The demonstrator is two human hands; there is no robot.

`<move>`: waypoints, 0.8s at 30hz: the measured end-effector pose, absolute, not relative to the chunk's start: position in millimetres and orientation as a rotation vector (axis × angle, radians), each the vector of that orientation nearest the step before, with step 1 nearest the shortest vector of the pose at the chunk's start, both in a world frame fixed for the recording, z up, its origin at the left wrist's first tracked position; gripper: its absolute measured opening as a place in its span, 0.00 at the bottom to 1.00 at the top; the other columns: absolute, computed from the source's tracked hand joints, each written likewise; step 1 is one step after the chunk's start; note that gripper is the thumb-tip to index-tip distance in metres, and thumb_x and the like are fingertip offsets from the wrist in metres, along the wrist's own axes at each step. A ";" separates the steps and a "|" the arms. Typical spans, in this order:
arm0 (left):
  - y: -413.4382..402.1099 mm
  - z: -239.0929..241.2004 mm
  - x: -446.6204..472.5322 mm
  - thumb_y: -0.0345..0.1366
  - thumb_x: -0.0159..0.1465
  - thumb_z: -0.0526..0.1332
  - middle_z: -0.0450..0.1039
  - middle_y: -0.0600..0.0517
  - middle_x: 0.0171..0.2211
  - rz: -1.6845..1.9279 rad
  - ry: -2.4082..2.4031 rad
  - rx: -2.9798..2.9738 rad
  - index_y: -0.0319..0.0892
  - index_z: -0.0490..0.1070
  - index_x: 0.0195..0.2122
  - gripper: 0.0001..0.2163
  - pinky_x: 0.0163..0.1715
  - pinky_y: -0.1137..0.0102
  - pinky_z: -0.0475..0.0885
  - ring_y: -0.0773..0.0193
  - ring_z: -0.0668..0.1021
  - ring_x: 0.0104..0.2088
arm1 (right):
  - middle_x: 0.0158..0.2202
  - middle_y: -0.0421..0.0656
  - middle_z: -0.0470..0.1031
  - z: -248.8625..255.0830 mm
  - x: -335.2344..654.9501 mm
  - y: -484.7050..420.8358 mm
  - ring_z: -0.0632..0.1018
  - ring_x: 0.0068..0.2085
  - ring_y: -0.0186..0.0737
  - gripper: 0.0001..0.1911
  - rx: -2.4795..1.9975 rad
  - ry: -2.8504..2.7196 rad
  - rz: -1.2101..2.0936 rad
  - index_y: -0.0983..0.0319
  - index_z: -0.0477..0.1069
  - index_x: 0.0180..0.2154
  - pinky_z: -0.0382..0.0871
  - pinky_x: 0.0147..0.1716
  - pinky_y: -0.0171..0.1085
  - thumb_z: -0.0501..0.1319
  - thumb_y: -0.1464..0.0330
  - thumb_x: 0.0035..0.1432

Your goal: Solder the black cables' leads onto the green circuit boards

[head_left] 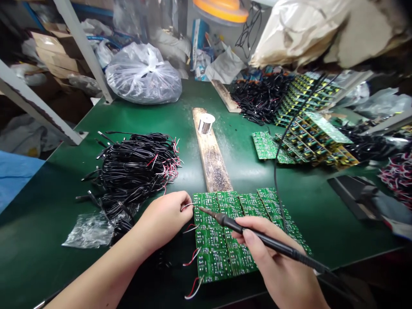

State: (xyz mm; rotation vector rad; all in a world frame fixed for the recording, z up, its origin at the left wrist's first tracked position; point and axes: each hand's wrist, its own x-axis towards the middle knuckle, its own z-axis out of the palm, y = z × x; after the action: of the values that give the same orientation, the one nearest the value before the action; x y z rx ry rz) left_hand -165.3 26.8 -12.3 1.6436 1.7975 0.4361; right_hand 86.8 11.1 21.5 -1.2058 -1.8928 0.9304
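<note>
My right hand [273, 253] grips a black soldering iron [257, 236], its tip pointing left at the upper left corner of a panel of green circuit boards [212, 240]. My left hand [174, 210] is closed in a pinch on a thin wire [187, 206] whose end reaches that same corner, close to the iron tip. Pairs of red and white wires [195, 257] stick out from the panel's left edge below. Left of the panel lies a big bundle of black cables [135, 167] with red and white bare ends facing right.
Beyond the panel, a spool of solder [206, 123] stands on a scorched wooden strip [209, 150]. Stacked circuit boards [315, 141] and more black cables [260, 94] sit at the back right. A tied plastic bag [143, 75] rests at the back left. The iron's cord [276, 171] hangs across the right.
</note>
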 end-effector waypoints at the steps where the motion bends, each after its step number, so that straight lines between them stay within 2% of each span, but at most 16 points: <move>1: 26.7 -11.9 -164.9 0.39 0.65 0.56 0.74 0.56 0.27 0.433 1.799 1.646 0.47 0.71 0.31 0.07 0.28 0.68 0.58 0.63 0.73 0.29 | 0.39 0.34 0.83 20.6 86.6 10.7 0.85 0.37 0.32 0.10 -1.204 -1.889 0.939 0.49 0.76 0.47 0.81 0.38 0.28 0.60 0.68 0.68; 16: 27.6 -15.8 -165.3 0.40 0.65 0.57 0.75 0.56 0.28 0.447 1.809 1.688 0.47 0.72 0.32 0.07 0.29 0.68 0.57 0.63 0.72 0.29 | 0.43 0.37 0.82 12.6 84.1 9.8 0.85 0.42 0.35 0.11 -1.253 -1.836 1.058 0.49 0.74 0.51 0.82 0.43 0.31 0.59 0.65 0.70; 24: 26.9 -14.3 -164.6 0.39 0.65 0.57 0.75 0.57 0.28 0.445 1.810 1.693 0.47 0.71 0.31 0.07 0.28 0.68 0.57 0.63 0.72 0.29 | 0.42 0.37 0.82 12.8 85.4 8.4 0.85 0.41 0.34 0.10 -1.247 -1.863 1.025 0.50 0.75 0.50 0.81 0.42 0.30 0.59 0.65 0.70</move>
State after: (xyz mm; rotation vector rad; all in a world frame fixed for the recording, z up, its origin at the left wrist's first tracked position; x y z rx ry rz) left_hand -164.6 26.9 -14.3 1.6925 1.8097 0.4446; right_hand 85.4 8.4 12.8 -1.2466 -1.8626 1.0249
